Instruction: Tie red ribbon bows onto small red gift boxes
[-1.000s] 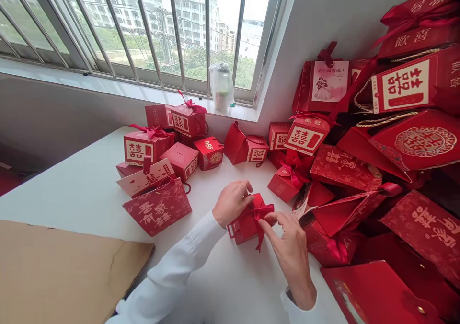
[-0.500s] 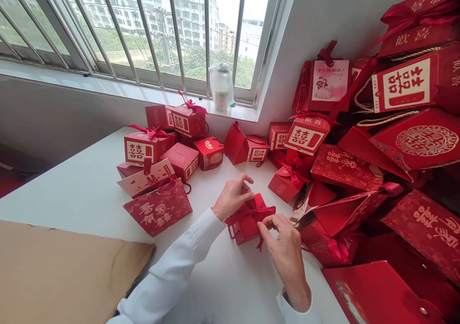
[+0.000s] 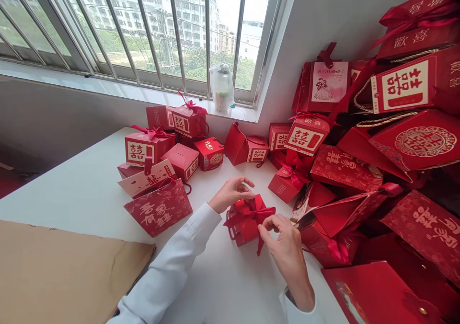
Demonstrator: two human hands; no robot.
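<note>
My left hand (image 3: 232, 193) curls loose and empty by the red box (image 3: 247, 233); right hand (image 3: 286, 243) nearly pinched at its bow (image 3: 254, 214), whether gripping I can't tell.

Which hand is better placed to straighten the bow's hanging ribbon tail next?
Probably the right hand: its fingertips are beside the bow, just above the hanging tail. The left hand is farther off, by the box's far edge.

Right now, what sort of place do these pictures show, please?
Probably an upper-floor room used as a workspace: many red boxes stand on a white table, and a barred window beside it looks out on trees and buildings.
</note>
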